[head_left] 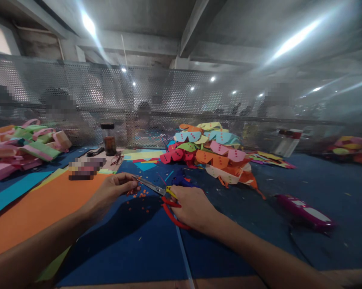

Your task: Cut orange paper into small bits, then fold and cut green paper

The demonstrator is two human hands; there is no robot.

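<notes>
My right hand (195,204) grips a pair of scissors (156,187) with red and yellow handles. Their blades point left and reach the fingertips of my left hand (122,185). The thumb and fingers of my left hand are pinched together, and what lies between them is too small to make out. Tiny orange paper squares (142,194) are scattered on the blue tabletop (117,257) below the blades. Large orange paper sheets (51,204) lie under and beside my left forearm.
Folded coloured paper pieces with small cut holes (211,148) are heaped at the back. Another paper pile (30,148) stands at far left. A dark-capped jar (109,140) is by the mesh partition (102,96). A purple device (305,212) lies at right.
</notes>
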